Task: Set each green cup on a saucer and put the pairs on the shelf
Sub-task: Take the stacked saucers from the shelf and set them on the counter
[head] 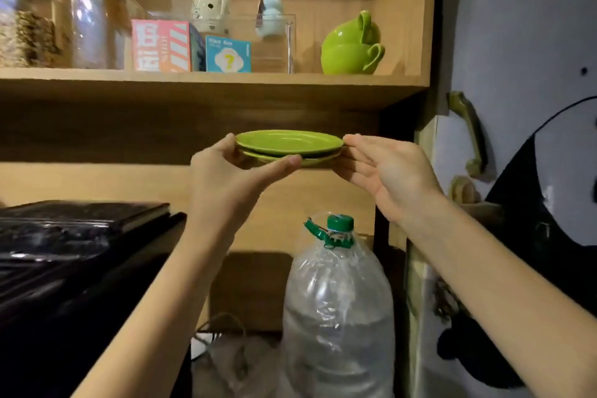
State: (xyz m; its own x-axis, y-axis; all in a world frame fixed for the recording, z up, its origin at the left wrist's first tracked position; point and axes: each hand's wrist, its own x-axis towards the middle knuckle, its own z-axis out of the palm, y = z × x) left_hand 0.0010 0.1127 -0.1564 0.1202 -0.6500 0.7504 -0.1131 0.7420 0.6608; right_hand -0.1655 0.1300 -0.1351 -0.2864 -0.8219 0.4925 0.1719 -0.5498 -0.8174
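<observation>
Two green saucers [288,143] lie stacked one on the other, held in the air below the wooden shelf [206,78]. My left hand [237,168] grips their left edge, thumb under the front rim. My right hand [384,168] touches their right edge with the fingers stretched out along it. On the shelf at the right stand two green cups [350,48]: the lower one upright, the upper one tipped on its side inside it, handles to the right.
The shelf also carries glass jars [97,26], a pink box [160,45], a blue box [228,54], a clear case [274,42] and two figurines. A large water bottle [337,307] stands below my hands. A black appliance [74,255] sits at the left, a door handle [470,132] at the right.
</observation>
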